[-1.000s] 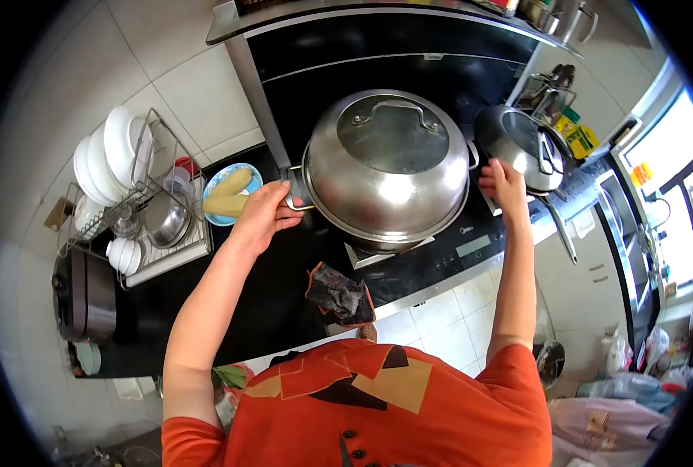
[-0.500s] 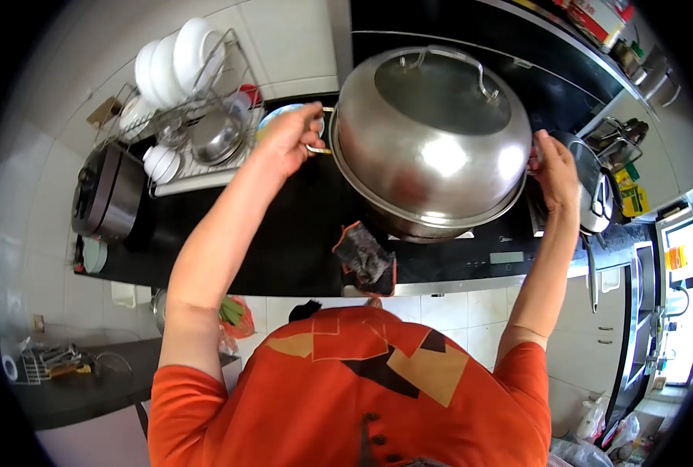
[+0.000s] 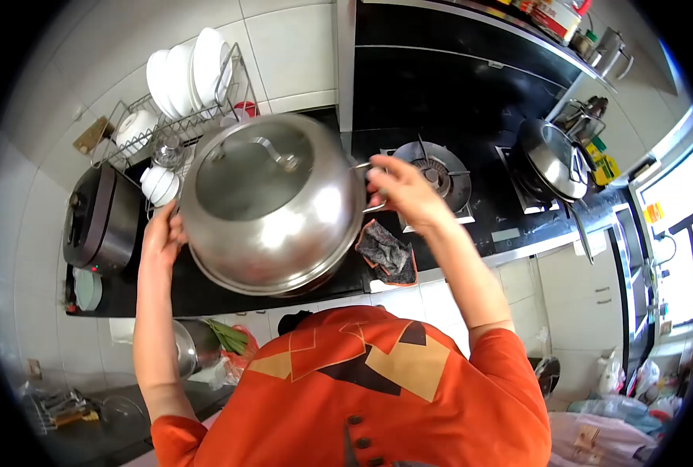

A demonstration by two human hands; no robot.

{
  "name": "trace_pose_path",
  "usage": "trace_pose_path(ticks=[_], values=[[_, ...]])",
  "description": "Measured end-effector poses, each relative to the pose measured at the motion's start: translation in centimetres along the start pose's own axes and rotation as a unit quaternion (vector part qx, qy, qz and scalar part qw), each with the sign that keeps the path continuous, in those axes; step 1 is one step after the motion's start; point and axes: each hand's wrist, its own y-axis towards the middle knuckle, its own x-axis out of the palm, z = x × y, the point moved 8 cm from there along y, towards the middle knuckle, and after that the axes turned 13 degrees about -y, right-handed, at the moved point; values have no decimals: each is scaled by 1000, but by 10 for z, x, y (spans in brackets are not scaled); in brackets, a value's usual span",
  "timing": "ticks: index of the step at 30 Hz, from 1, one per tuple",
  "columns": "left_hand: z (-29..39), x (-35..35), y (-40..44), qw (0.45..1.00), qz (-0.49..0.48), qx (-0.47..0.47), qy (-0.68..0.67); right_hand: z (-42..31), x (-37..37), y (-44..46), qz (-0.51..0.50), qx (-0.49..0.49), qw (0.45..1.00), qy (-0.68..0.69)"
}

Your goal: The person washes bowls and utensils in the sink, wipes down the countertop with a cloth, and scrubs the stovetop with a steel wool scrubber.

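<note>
A large steel pot with a domed lid [image 3: 315, 226] is over the black counter, left of the bare gas burner [image 3: 437, 177]. My left hand [image 3: 163, 232] grips the pot's left side; the handle there is hidden by the fingers. On the right, my right hand [image 3: 408, 191] is closed round the wire handle. The lid has a glass window and a metal handle on top. A dark grey cloth with orange edging [image 3: 389, 253] lies just right of the pot.
A wire rack [image 3: 241, 70] with white plates and bowls stands at the back left, beside a dark rice cooker [image 3: 105, 222]. A lidded pan [image 3: 552, 159] sits on the right burner, its handle pointing forward. A glass shelf [image 3: 510, 29] runs above the stove.
The pot has moved left off its burner, carried by both hands, and now hangs over the counter's left part. The burner has come into view. My right hand has closed on the handle.
</note>
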Motion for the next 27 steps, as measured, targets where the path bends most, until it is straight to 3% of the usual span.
trace_pose_path(ticks=[7,8,10,12,13,14,15,18,19,21,23,24,27], values=[[8,-114,23,997,81,-3,18,38,114,21,-9,40,999,18],[7,-127,29,997,74,-8,18,35,119,22,-3,38,999,20],[4,-143,50,999,-29,-23,-5,37,124,21,8,42,999,23],[5,-144,48,1000,-29,-3,-10,42,117,23,47,0,999,14],[8,-142,45,999,-24,24,-17,35,96,17,112,-57,967,-222],[9,-132,32,998,31,60,-9,39,79,6,177,-77,919,-344],[1,-119,19,998,28,51,-7,40,66,-8,235,-96,852,-458],[-3,-137,1,970,127,209,9,80,44,-53,173,126,787,-579],[-20,-153,1,971,125,203,12,112,40,-61,133,180,777,-588],[-43,-184,-8,966,152,207,-34,162,44,-66,137,105,792,-585],[-66,-174,-33,963,179,187,-79,176,45,-59,137,125,779,-598],[-77,-172,-42,965,172,188,-66,180,39,-56,183,102,804,-556],[-119,-186,-64,969,184,162,-3,129,29,-52,279,26,845,-455]])
